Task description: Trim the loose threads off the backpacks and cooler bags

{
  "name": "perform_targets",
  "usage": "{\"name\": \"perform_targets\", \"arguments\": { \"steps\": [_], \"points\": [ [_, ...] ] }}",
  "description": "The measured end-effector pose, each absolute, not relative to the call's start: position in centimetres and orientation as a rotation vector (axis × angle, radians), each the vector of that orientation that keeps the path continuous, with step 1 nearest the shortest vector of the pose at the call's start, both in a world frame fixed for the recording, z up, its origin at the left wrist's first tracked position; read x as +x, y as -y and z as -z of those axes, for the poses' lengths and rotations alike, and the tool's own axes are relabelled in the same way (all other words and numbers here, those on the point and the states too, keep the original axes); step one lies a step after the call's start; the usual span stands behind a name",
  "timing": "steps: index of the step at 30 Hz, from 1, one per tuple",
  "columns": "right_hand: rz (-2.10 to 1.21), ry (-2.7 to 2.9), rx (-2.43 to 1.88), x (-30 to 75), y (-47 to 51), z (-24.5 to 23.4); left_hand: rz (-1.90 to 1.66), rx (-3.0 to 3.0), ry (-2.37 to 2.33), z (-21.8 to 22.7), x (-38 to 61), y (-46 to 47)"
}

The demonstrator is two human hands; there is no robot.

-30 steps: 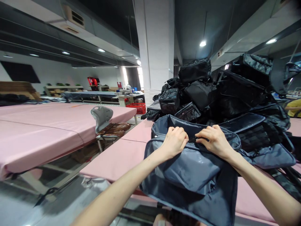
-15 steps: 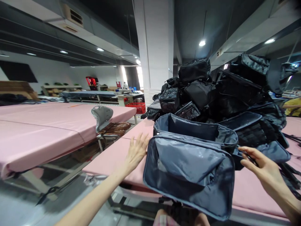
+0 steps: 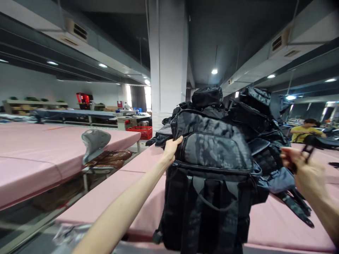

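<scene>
A black and grey camouflage backpack (image 3: 212,151) stands in front of me at the table's edge, its strap side (image 3: 206,211) toward me. My left hand (image 3: 171,151) is closed on the left edge of its upper part, thumb on the near side. To the right of the bag, my right hand (image 3: 304,169) is raised and blurred by motion, apart from the backpack. A small black two-pronged tool (image 3: 308,152) sticks up from that hand; its exact kind is too smeared to tell. The bag's grey inside is hidden from me now.
Behind the backpack, a heap of similar dark bags (image 3: 249,109) covers the pink table (image 3: 143,183). Loose straps (image 3: 298,210) lie at the right. A grey chair (image 3: 95,141) stands by another pink table (image 3: 31,151). A person in yellow (image 3: 304,131) sits far right.
The open bag with its grey lining showing has swung up and closed over, so its camouflage outside and straps now face me. My left hand took hold of it; my right hand moved up and away.
</scene>
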State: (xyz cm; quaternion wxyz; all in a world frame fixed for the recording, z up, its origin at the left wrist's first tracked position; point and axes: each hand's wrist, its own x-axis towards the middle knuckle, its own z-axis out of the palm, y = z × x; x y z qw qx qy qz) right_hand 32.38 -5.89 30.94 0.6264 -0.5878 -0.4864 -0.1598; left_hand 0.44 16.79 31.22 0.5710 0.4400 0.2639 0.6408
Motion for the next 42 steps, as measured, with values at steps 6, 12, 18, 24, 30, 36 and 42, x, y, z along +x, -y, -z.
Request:
{"name": "perform_targets", "arguments": {
  "steps": [6,12,18,24,30,36,42],
  "points": [
    [0.391,1.475,-1.566,26.9,-2.5,-35.6,-1.503,0.929,-0.592,-30.4,-0.2,-15.8],
    [0.233,1.694,-1.779,29.0,-6.4,-35.7,-1.473,0.933,-0.527,-30.0,-0.7,-15.6],
    [-0.248,1.603,-1.715,31.2,-3.7,-31.9,-1.477,0.88,-0.475,-29.3,-0.5,-16.4],
    [-0.236,1.304,-1.658,30.6,-3.1,-34.7,-1.415,0.902,-0.441,-29.4,-0.9,-16.4],
    [0.309,1.365,-1.603,21.8,-8.3,-42.2,-1.217,0.93,-0.417,-30.3,-0.2,-15.3],
    [0.391,2.235,-1.413,7.1,-7.5,-35.1,-1.1,0.866,-0.486,-30.2,-0.6,-15.2],
    [-0.176,2.57,-1.097,12.0,-5.7,-33.2,-0.966,0.763,-0.396,-29.6,-1.6,-15.6]
  ]
}}
